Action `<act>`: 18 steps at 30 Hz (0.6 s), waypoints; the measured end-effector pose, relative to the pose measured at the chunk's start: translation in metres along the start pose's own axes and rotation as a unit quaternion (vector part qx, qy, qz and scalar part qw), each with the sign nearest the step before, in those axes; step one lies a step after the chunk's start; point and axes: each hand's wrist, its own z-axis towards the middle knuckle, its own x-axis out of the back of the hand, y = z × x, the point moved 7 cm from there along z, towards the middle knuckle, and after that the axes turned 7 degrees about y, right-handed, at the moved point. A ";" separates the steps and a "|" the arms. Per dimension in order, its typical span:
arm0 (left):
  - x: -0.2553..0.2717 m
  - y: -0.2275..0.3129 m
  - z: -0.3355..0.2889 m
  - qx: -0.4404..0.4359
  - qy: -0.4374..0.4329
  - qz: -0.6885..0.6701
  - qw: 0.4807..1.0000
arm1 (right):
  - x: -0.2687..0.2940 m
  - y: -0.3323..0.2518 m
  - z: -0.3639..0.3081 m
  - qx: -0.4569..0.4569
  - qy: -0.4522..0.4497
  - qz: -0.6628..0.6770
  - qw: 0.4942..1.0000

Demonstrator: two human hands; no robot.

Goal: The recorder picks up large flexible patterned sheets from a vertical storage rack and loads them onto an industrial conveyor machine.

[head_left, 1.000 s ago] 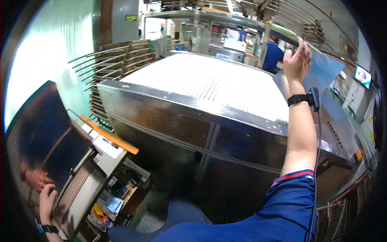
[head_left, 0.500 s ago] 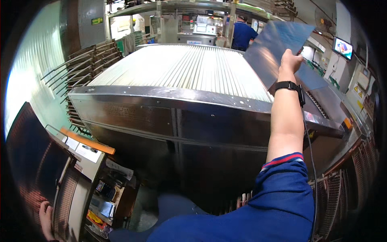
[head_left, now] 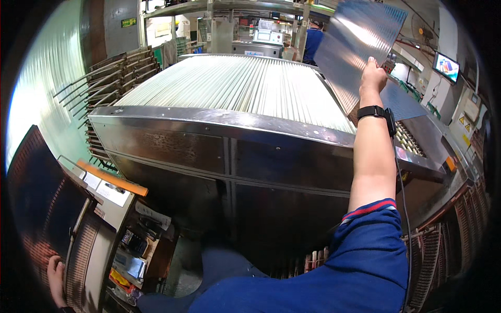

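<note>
The right hand (head_left: pixel 373 79) pinches a shiny panel (head_left: pixel 352 44) over the machine's (head_left: pixel 235 119) right edge — seemingly positioning it; next calls for steadiness — left hand's (head_left: pixel 55 274) finger state unclear.

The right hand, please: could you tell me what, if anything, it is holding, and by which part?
A thin, shiny panel, by its right-hand edge.
</note>
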 end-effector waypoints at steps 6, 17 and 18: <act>0.017 -0.012 0.002 -0.009 0.056 0.034 0.998 | -0.013 -0.069 -0.050 -0.049 -0.155 0.477 0.864; 0.125 0.140 -0.038 -0.139 0.370 -0.062 0.916 | 0.032 -0.254 -0.289 -0.202 -0.521 0.640 0.527; 0.146 0.150 -0.043 -0.148 0.366 -0.103 0.913 | 0.040 -0.278 -0.313 -0.180 -0.564 0.671 0.447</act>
